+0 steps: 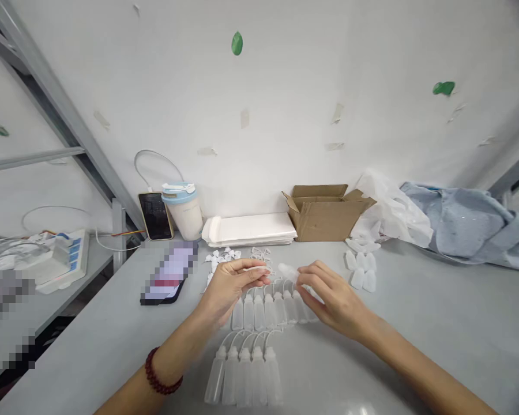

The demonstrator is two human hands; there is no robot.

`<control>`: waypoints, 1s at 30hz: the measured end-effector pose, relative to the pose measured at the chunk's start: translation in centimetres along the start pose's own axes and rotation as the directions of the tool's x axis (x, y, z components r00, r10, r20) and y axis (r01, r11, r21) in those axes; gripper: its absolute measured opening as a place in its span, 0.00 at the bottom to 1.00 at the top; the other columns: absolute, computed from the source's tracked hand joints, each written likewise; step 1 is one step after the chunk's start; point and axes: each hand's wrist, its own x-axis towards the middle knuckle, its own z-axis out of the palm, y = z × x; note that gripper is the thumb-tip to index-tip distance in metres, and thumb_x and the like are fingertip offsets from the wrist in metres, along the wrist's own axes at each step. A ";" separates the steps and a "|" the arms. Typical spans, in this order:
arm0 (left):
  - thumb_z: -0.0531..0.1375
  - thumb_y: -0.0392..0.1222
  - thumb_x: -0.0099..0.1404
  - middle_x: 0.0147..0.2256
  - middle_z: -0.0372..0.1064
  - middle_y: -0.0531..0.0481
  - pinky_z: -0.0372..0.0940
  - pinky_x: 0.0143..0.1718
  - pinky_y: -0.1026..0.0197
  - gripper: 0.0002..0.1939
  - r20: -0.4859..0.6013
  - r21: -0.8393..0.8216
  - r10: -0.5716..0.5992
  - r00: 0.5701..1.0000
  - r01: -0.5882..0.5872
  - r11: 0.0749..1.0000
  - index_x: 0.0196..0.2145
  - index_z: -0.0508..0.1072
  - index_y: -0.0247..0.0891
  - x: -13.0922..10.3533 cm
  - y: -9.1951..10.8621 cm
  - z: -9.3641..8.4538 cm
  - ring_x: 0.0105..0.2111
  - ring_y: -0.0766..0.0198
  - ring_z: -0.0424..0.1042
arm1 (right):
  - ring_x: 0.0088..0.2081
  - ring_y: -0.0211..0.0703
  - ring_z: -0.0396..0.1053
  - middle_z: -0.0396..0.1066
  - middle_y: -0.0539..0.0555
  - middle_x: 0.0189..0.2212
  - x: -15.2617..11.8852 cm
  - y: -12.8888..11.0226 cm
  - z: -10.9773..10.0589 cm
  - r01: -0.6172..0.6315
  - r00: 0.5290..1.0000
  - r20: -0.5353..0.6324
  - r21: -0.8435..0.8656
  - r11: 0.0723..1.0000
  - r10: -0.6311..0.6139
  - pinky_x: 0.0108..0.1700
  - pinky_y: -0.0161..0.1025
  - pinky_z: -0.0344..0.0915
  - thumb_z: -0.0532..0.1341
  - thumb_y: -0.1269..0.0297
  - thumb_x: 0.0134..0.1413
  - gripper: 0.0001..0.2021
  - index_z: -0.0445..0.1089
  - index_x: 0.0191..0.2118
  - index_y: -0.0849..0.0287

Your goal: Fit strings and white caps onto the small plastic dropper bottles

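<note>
My left hand [236, 285], with a dark red bead bracelet on the wrist, pinches a small whitish piece between thumb and fingertips; its shape is mostly hidden. To its right, my right hand [328, 294] holds a translucent plastic piece [288, 272] at its fingertips. The hands are apart. Below them stretches a row of translucent small bottles [259, 311] with thin curved strips at their tops, partly covered by my right hand. Nearer the front lies a second row of similar bottles [244, 377]. Small white pieces [225, 255] are scattered behind my left hand.
Flat translucent pieces [363, 271] lie at right. Along the wall are a phone [155, 216], a lidded cup [184, 213], stacked white packets [253, 229], an open cardboard box [328, 219], a plastic bag [393, 210] and blue-grey cloth [471, 225]. Another phone [170, 274] lies left.
</note>
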 end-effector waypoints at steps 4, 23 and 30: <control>0.68 0.39 0.52 0.28 0.74 0.51 0.67 0.32 0.73 0.07 0.067 -0.138 -0.058 0.996 0.066 0.988 0.28 0.77 0.32 0.0 -0.3 0.3 0.28 0.71 0.74 | 0.31 0.42 0.61 0.68 0.59 0.33 0.0 -1.1 0.7 0.045 0.999 -0.030 -0.015 0.999 -0.045 0.31 0.38 0.61 0.51 0.76 0.58 0.05 0.62 0.36 0.61; 0.66 0.35 0.53 0.26 0.71 0.52 0.67 0.32 0.71 0.05 0.126 -0.191 -0.083 0.989 0.107 0.976 0.28 0.76 0.31 -0.4 -0.8 0.6 0.26 0.71 0.72 | 0.31 0.43 0.60 0.69 0.59 0.33 -0.7 -1.0 1.4 0.077 0.995 0.069 -0.116 0.990 -0.070 0.32 0.38 0.58 0.50 0.79 0.56 0.09 0.64 0.33 0.61; 0.63 0.38 0.57 0.27 0.70 0.52 0.66 0.36 0.67 0.05 0.087 -0.047 -0.072 0.994 0.077 0.996 0.29 0.75 0.33 -0.7 -1.0 0.6 0.29 0.69 0.71 | 0.31 0.43 0.60 0.68 0.58 0.33 -0.6 -1.0 1.5 0.078 0.996 0.055 -0.092 0.993 -0.073 0.32 0.38 0.57 0.49 0.77 0.58 0.09 0.63 0.33 0.61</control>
